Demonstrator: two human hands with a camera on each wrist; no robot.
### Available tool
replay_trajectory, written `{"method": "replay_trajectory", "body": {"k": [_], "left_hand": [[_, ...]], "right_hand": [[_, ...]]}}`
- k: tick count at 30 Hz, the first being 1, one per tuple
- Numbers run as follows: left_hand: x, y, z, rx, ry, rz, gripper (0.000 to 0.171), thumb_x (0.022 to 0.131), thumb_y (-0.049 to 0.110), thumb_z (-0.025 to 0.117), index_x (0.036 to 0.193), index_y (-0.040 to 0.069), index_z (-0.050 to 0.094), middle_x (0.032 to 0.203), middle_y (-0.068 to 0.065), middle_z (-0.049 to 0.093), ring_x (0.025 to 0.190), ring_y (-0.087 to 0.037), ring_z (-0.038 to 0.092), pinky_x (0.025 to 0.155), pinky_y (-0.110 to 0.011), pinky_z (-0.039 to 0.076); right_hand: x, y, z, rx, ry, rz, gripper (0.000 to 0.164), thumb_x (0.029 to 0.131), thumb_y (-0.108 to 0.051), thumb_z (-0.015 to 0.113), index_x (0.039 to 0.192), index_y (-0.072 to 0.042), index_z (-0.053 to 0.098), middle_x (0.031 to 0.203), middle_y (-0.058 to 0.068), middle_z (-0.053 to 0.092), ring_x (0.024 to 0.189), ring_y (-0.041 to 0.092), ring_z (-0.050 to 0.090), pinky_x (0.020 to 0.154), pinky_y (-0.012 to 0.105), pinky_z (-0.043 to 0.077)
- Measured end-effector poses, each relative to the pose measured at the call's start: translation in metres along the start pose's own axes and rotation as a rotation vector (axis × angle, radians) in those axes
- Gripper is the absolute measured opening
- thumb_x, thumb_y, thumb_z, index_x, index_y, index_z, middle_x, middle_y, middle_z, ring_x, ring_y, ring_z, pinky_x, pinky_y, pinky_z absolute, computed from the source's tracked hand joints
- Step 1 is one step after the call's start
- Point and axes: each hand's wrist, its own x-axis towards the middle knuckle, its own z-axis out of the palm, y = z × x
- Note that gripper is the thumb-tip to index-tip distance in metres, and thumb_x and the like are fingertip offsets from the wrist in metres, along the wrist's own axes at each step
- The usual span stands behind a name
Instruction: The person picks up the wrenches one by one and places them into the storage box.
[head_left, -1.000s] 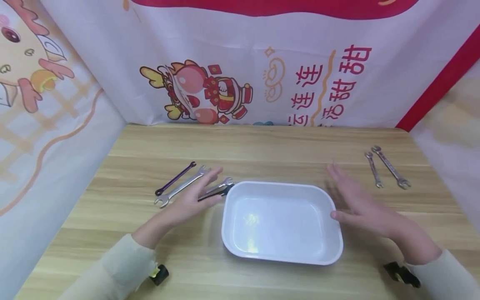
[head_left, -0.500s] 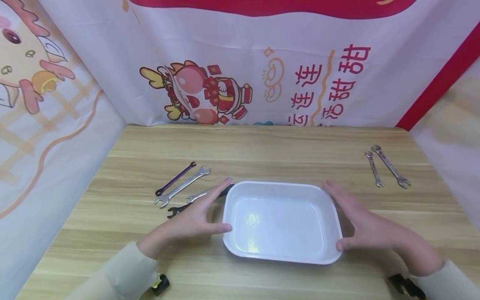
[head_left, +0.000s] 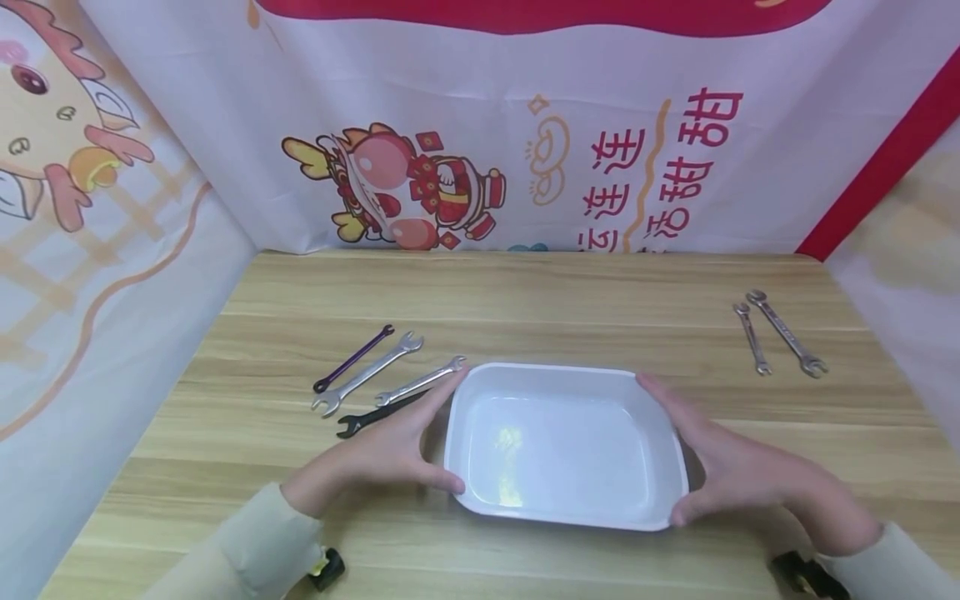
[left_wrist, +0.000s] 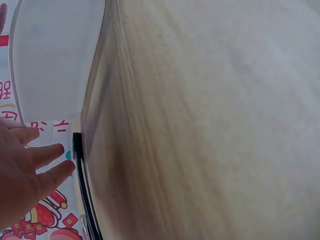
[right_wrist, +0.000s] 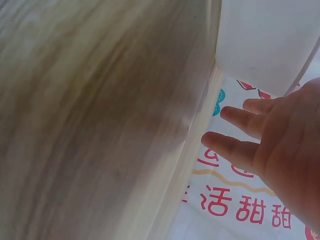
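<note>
A white rectangular plastic basin [head_left: 562, 450] stands on the wooden table with nothing in it. My left hand [head_left: 382, 450] spans its left end, the thumb at the near corner and the fingertips by the far corner. At the right end, my right hand [head_left: 750, 475] mirrors this, its thumb touching the near right corner. The fingers look straight and spread in both wrist views, beside the basin's outer wall [left_wrist: 55, 60]. Partly behind my left hand lies a black open-end wrench [head_left: 367, 421], with a small silver wrench [head_left: 420, 382] just beyond it.
Farther left lie a larger silver wrench [head_left: 367, 375] and a purple wrench [head_left: 352, 360]. Two silver wrenches, one short [head_left: 752, 340] and one longer [head_left: 787, 335], lie at the back right. A printed cloth [head_left: 480, 125] hangs behind the table [head_left: 570, 308].
Both hands have come in toward the basin from its sides and drawn nearer the body, thumbs now at its near corners. The wrenches beside my left hand are more exposed. The basin has not visibly moved.
</note>
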Motion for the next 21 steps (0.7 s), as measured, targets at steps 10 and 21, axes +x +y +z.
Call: {"method": "replay_trajectory", "body": {"k": [10, 21], "left_hand": [[0.004, -0.002, -0.001, 0.041, -0.004, 0.031, 0.135, 0.061, 0.048, 0.092, 0.155, 0.046, -0.004, 0.166, 0.015, 0.011, 0.155, -0.015, 0.009, 0.123, -0.055, 0.012], [0.018, -0.003, 0.0, 0.032, -0.014, 0.083, 0.131, 0.063, 0.047, 0.092, 0.156, 0.046, 0.0, 0.163, 0.018, 0.019, 0.153, -0.012, 0.015, 0.122, -0.053, 0.016]], "right_hand": [[0.001, 0.0, -0.004, 0.003, -0.013, 0.026, 0.138, 0.063, -0.031, 0.094, 0.16, -0.022, -0.003, 0.165, 0.002, 0.016, 0.146, 0.021, 0.024, 0.114, 0.03, 0.029], [-0.001, 0.006, -0.009, -0.02, 0.012, 0.007, 0.14, 0.06, -0.033, 0.095, 0.161, -0.022, -0.001, 0.165, 0.009, 0.015, 0.146, 0.034, 0.024, 0.108, 0.009, 0.017]]}}
